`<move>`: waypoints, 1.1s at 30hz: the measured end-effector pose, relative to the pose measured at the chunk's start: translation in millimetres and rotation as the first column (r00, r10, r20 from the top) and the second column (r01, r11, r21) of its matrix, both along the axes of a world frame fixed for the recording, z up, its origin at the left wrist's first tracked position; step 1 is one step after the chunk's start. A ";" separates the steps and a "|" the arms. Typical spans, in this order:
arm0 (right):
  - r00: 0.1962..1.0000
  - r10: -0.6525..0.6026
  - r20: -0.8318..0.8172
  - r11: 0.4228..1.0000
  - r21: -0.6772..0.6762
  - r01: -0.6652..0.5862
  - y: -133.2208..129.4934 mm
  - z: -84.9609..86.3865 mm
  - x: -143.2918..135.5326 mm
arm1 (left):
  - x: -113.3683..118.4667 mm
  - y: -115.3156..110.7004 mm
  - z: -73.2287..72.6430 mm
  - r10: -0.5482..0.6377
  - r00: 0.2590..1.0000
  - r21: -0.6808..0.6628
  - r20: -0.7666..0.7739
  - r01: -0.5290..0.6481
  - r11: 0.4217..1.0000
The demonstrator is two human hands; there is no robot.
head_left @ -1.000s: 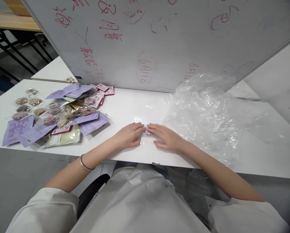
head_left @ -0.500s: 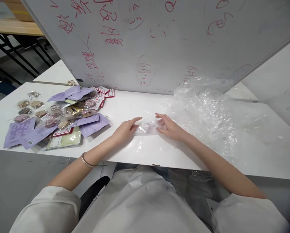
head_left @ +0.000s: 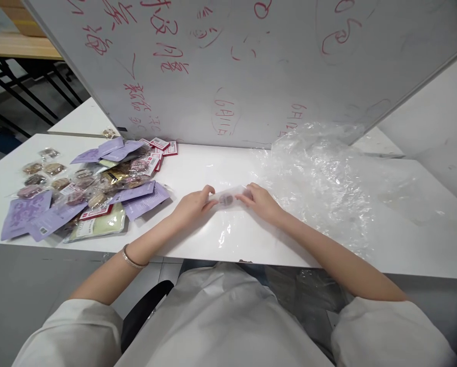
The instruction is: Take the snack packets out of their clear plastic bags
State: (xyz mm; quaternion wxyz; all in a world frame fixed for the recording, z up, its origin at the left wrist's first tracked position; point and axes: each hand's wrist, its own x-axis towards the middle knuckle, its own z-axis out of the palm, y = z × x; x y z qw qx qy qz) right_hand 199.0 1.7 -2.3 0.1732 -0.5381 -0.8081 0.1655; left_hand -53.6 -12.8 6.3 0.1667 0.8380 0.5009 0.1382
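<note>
Between my hands, at the middle of the white table, is a small translucent plastic packet [head_left: 225, 199] with a dark round patch at its centre. I cannot make out whether that patch is printed or lies inside. My left hand [head_left: 195, 205] pinches the packet's left end between thumb and fingers. At its right end my right hand [head_left: 262, 204] grips it the same way. The packet is held slightly tilted, its right end a little farther from me. Glossy clear film lies on the table under and in front of it.
On the left is a pile of purple pouches [head_left: 138, 200], a green pouch [head_left: 98, 224], red-and-white packets [head_left: 160, 144] and several wrapped round snacks [head_left: 54, 168]. Crumpled clear plastic [head_left: 320, 188] spreads across the right. A whiteboard [head_left: 259, 76] with red writing stands along the back of the table.
Both hands, loosely spread around the packet before, have closed on its two ends. The packet has turned or lifted slightly, and its dark patch now shows. The view has shifted a little.
</note>
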 end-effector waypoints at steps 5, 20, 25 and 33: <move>0.979 0.124 0.160 0.940 0.297 -0.168 -5.5 -6.8 -6.9 | 3.0 4.5 -5.0 -0.029 0.996 0.319 -0.086 0.055 0.946; 0.947 0.316 0.058 0.943 0.092 -0.320 10.2 4.9 -0.5 | -1.5 26.9 -5.0 -0.093 0.936 -0.211 0.341 0.173 0.962; 0.993 0.114 -0.028 0.993 -0.004 -0.114 8.8 0.3 -1.5 | 6.4 25.5 -9.7 0.009 0.949 -0.072 0.314 0.014 0.997; 0.920 0.277 0.276 0.936 0.138 -0.323 -15.2 9.1 0.9 | 7.7 16.8 -3.9 -0.349 0.935 0.162 -0.056 0.354 0.921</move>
